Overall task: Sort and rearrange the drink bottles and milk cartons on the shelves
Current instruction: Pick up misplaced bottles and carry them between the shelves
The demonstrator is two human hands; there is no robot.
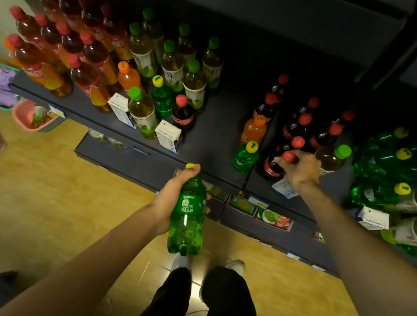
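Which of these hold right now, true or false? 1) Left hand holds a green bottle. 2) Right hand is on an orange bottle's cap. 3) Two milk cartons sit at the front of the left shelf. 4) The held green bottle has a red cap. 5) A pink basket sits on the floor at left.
1) True: the left hand grips the green bottle, off the shelf.
2) False: the right hand grips the red cap of a cola bottle.
3) True: one milk carton and another carton stand there.
4) False: its cap is yellow.
5) True: the pink basket.
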